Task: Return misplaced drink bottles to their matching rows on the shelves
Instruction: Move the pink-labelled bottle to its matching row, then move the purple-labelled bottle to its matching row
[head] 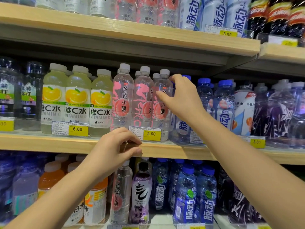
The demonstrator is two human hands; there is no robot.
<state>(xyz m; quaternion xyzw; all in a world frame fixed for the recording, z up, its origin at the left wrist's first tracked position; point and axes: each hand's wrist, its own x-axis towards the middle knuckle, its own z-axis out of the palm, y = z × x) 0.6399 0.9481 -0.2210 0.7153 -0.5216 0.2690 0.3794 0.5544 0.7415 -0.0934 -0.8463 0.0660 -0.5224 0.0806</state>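
Grips the upright clear bottle between right hand thumb and curled fingers, just left of the palm, at the right end of the pink row (left hand, farther off, curled round the shelf edge).

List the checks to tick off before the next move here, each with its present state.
1. Right hand grips the rightmost peach bottle: ok.
2. That bottle stands upright in its matching pink-labelled row: ok.
3. Left hand free: not ok, it holds the shelf edge.
4. Lower peach bottle returned: not ok, it stands between orange bottles and a purple bottle.
5. Room behind the row: cannot tell.
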